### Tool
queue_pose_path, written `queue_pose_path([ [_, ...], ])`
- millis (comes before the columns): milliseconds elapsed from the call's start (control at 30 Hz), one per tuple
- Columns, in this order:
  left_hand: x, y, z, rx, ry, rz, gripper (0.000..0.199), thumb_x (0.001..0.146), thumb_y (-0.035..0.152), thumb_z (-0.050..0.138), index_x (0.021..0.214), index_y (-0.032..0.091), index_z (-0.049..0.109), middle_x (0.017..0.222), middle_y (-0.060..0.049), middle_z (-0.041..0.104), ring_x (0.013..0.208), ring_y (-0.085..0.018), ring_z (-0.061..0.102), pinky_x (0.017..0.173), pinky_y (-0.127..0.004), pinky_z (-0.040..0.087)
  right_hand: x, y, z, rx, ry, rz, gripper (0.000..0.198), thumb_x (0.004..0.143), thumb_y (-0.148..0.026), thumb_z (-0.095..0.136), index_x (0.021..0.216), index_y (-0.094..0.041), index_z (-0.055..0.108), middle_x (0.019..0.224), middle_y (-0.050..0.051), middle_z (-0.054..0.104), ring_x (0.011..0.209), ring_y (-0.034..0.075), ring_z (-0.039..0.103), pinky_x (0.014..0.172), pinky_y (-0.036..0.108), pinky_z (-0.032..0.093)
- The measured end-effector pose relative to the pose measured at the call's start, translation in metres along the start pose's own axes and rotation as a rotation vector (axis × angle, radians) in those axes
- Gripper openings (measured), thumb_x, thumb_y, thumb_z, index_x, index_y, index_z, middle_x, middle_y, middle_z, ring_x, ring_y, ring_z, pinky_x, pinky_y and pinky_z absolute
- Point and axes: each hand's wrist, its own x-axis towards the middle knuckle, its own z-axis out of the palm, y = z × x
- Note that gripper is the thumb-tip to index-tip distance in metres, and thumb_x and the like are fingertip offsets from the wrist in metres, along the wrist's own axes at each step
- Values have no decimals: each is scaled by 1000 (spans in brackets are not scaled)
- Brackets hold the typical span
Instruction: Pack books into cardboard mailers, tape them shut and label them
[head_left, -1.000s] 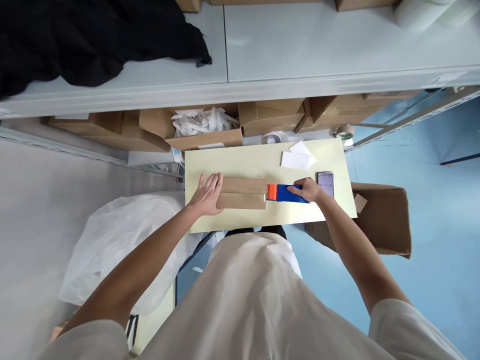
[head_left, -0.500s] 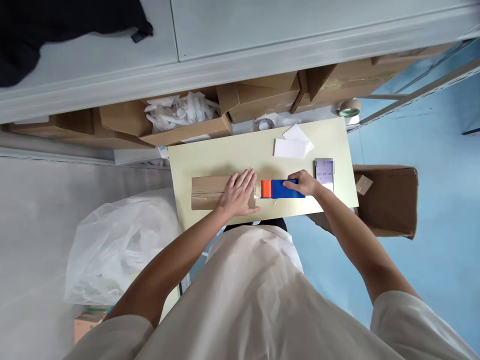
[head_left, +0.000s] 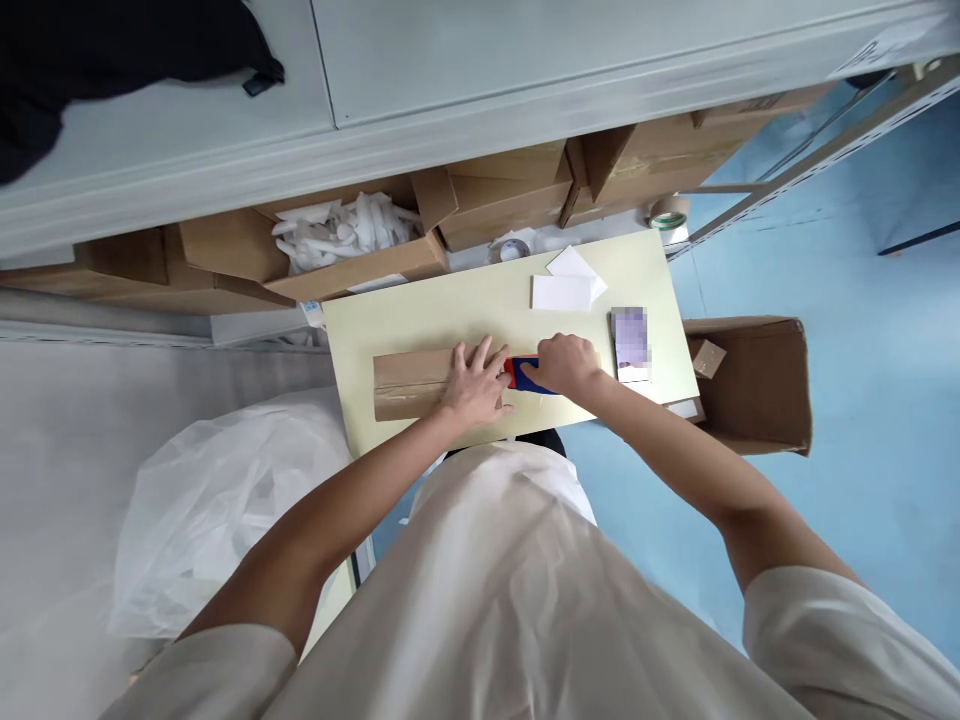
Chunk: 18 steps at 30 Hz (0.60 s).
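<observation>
A long, narrow cardboard box point(head_left: 409, 385) lies on the pale yellow table point(head_left: 420, 318). Spread over its right end is my left hand point(head_left: 476, 386), fingers apart and pressing down flat. My right hand point(head_left: 568, 366) is wrapped around a blue tape dispenser point(head_left: 526, 375) with a red-orange front part. That front part meets the box's right end beside my left fingers. The tape and the dispenser's cutting edge are mostly hidden by my hands.
White cards point(head_left: 562, 292) and a phone point(head_left: 631, 343) lie on the table. Behind stand open cartons, one holding white plastic pieces point(head_left: 349, 232), and tape rolls point(head_left: 667, 212). An open carton point(head_left: 757, 385) is at the right; a translucent bag point(head_left: 232, 500) is at the left.
My right hand has moved left with the tape dispenser, bringing its front up to the box end. My left hand stays on the box, its fingers more spread. The whole view has shifted slightly.
</observation>
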Motion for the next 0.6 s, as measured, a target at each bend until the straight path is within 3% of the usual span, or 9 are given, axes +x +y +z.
queue_pose_path([
  [67,3,3,2,19,-16,-11,43,72,51,64,108,29,68,145,-8,41,140,-43,9,107,-67,1,-2,-11,5,-30,-2,-20,39,85,-47,50,94,-15,70,87,18,67,88,30,62,74,36,39],
  [167,6,4,4,-1,2,-8,45,71,52,64,109,27,69,143,-10,43,140,-44,9,106,-69,-1,-13,-1,13,18,108,67,50,88,-55,40,94,-14,69,85,18,68,84,29,64,71,35,39],
  [267,4,-1,1,-88,64,4,60,74,53,61,129,28,55,153,-11,27,141,-41,8,106,-68,0,-25,21,25,126,268,215,58,90,-60,31,98,-13,64,86,18,67,82,28,64,68,31,38],
  [400,-12,-20,-11,-191,164,-14,71,82,40,53,146,24,27,158,-13,6,144,-35,4,110,-61,11,-27,38,50,211,299,310,39,92,-40,33,100,-12,58,91,17,67,84,26,63,69,31,37],
  [500,-44,-42,-12,-184,293,-150,65,87,33,45,147,22,24,158,-14,4,144,-34,0,110,-62,7,-22,38,73,195,312,316,31,89,-31,38,104,-9,55,91,17,66,85,27,61,72,33,37],
  [600,-85,-69,5,-294,460,-431,77,84,45,48,148,17,17,157,-17,0,144,-36,-2,111,-61,7,-20,33,94,185,287,284,32,90,-29,37,107,-7,53,96,19,65,86,27,61,73,34,38],
])
